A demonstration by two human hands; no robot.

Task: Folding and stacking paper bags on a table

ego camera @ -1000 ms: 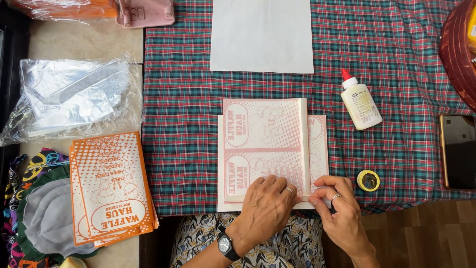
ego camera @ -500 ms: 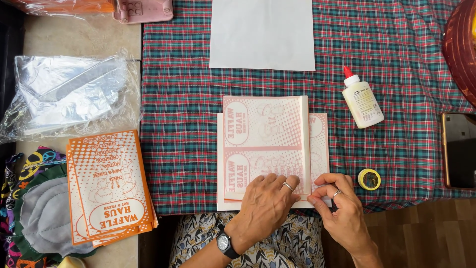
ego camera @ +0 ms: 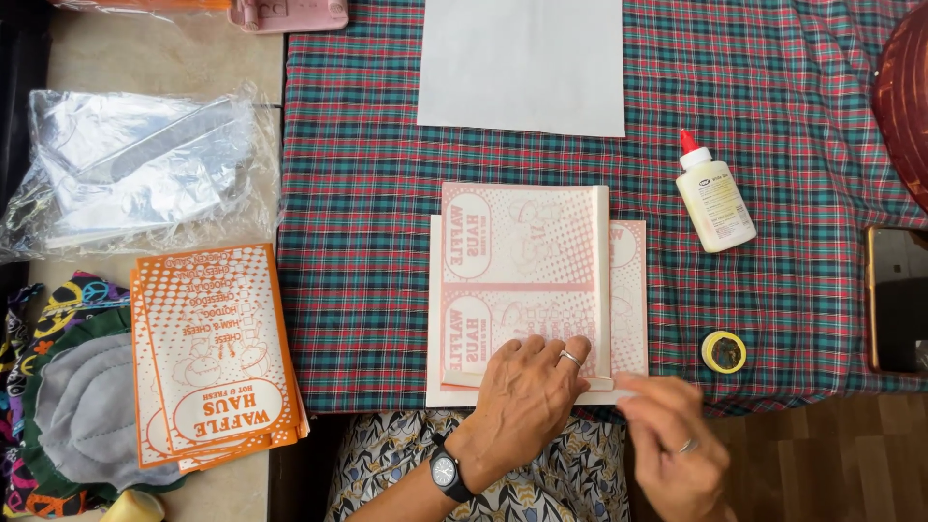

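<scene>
The left hand (ego camera: 522, 391) lies flat, fingers spread, pinning the pink printed paper bag (ego camera: 527, 280) on the plaid cloth; the right hand (ego camera: 672, 440), blurred, fingers loosely curled and empty, hovers just beside the folded edge, mid-crease; pressing the fold needs firm, even strokes

A home craft spot: a plaid tablecloth (ego camera: 387, 193) covers the surface, with a glue bottle (ego camera: 714, 201) at two o'clock, a tape roll (ego camera: 723, 351) at four, wooden floor (ego camera: 831, 464) below.
</scene>
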